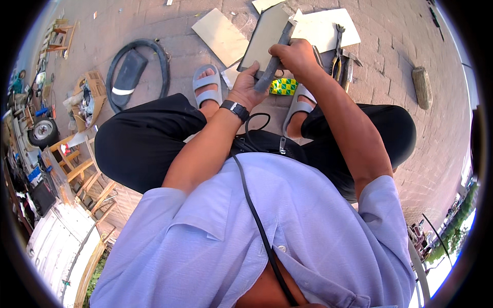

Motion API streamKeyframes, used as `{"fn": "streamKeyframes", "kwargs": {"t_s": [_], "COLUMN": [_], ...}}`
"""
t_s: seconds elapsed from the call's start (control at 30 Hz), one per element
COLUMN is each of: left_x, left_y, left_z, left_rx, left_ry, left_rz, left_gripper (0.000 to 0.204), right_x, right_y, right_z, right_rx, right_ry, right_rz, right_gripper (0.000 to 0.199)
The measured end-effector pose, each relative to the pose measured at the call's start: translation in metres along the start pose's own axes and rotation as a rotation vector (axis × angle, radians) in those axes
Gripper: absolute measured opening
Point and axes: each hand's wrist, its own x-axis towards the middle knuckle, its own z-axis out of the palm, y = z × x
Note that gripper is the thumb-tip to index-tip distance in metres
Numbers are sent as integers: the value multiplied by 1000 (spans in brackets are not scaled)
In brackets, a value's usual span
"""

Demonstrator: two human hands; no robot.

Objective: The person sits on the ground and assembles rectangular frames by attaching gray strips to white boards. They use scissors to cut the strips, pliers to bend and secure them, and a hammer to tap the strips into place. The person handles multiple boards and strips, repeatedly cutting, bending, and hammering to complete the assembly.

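A flat grey-beige board (267, 35) is held tilted above the paving between my feet. A dark grey strip (284, 38) lies along its right edge. My left hand (247, 88), with a watch on its wrist, is closed around the near end of the board and strip, thumb on top. Higher up, my right hand (299, 59) is closed in a fist at the strip's middle, pressing on it. My own fingers hide whether anything else is inside that fist. A green and yellow checked packet (283, 86) lies just below the hands.
Loose pale boards (221, 37) lie on the brick paving. Right of my hands are pliers (337, 54) and a hammer (349, 69). A stone-like block (422, 88) sits farther right. Leftward are a black rubber ring (165, 66), a dark rubber piece (129, 72) and a cardboard box (95, 90).
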Motion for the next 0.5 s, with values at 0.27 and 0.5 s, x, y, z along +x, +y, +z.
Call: {"fn": "streamKeyframes", "kwargs": {"t_s": [0.27, 0.5], "left_x": [20, 18], "left_y": [15, 50], "left_z": [-43, -47], "left_rx": [76, 666], "left_ry": [46, 626], "left_rz": [-50, 322], "left_gripper": [42, 40], "right_x": [25, 18], "right_y": [-5, -9], "right_z": [44, 69], "right_rx": [-448, -510], "right_ry": [-35, -18], "right_rz": [-67, -166], "right_gripper": [36, 37]}}
